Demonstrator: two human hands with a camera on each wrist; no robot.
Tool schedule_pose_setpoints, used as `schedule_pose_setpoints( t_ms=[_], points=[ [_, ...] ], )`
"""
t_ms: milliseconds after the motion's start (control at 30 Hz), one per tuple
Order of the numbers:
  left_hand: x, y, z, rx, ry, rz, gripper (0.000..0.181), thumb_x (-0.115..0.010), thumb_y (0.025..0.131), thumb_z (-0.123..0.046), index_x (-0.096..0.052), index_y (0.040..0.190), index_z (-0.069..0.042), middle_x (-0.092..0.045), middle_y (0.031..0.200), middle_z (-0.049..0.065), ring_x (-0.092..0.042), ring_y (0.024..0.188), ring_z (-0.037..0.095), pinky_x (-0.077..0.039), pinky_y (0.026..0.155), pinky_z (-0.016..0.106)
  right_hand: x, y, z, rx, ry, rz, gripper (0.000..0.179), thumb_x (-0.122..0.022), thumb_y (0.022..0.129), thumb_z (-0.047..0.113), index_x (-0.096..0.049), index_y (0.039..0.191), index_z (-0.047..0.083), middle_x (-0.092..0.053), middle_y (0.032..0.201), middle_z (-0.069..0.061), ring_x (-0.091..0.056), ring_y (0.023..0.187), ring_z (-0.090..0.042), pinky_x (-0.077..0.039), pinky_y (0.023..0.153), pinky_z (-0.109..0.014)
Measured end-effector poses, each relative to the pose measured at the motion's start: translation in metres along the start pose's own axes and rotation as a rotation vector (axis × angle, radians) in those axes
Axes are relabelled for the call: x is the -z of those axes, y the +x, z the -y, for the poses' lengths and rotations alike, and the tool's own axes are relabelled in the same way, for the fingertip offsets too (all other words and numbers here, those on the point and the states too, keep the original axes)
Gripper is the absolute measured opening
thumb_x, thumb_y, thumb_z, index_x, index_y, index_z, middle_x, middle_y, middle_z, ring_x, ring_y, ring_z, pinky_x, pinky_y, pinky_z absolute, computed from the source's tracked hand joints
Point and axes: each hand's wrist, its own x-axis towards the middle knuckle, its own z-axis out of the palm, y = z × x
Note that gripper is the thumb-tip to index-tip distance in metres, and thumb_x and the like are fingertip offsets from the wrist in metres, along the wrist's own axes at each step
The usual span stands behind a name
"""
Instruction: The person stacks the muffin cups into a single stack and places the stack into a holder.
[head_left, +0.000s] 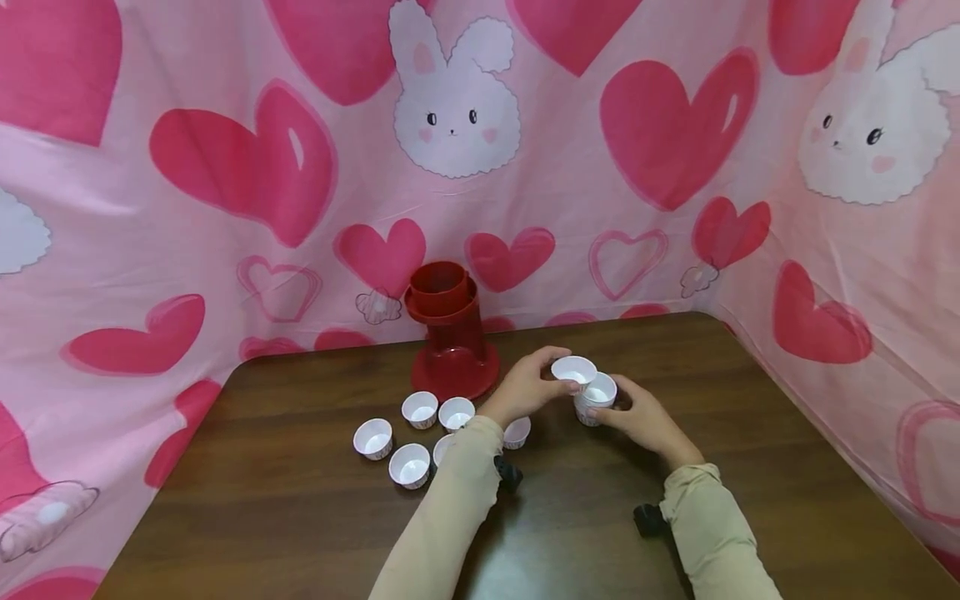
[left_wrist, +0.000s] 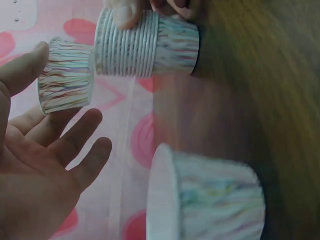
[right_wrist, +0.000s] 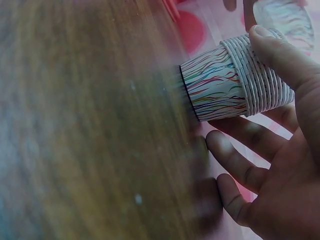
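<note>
My left hand point(head_left: 527, 386) pinches a single white paper baking cup point(left_wrist: 66, 76) between thumb and fingers, just above and to the left of a nested stack. That stack of paper cups point(right_wrist: 240, 82), printed with wavy coloured lines, is gripped near its rims by my right hand point(head_left: 647, 422). It stands upright at the table surface. Left of my hands, several loose cups point(head_left: 410, 466) stand open side up on the table, one partly hidden by my left sleeve. Another cup point(head_left: 517, 432) stands just right of that forearm, large in the left wrist view.
A red plastic stand with a round open top point(head_left: 450, 333) is at the back middle of the brown wooden table point(head_left: 285, 500). Pink cloth point(head_left: 570, 183) with hearts and rabbits hangs behind and beside the table. Each wrist carries a small black device.
</note>
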Motion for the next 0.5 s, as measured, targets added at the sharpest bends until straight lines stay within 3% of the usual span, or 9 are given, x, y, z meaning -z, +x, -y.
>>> schedule_pose_setpoints(
  t_ms=[200, 500],
  points=[
    [-0.008, 0.005, 0.003, 0.012, -0.048, 0.025, 0.055, -0.079, 0.09, -0.022, -0.06, 0.14, -0.011, -0.064, 0.131, 0.0, -0.059, 0.115, 0.014, -0.048, 0.099, 0.033, -0.002, 0.002, 0.0, 0.007, 0.011, -0.001, 0.06, -0.079, 0.089, 0.028, -0.054, 0.138, 0.003, -0.062, 0.125, -0.017, -0.059, 0.107, -0.029, -0.049, 0.092, -0.046],
    [-0.02, 0.015, 0.002, 0.013, -0.075, 0.019, 0.051, -0.079, 0.089, -0.023, -0.062, 0.137, -0.014, -0.065, 0.125, -0.004, -0.059, 0.109, 0.012, -0.05, 0.092, 0.029, -0.002, 0.001, 0.0, 0.004, 0.006, -0.016, 0.061, -0.081, 0.088, 0.025, -0.054, 0.137, 0.001, -0.064, 0.121, -0.017, -0.062, 0.103, -0.028, -0.051, 0.088, -0.042]
  ],
)
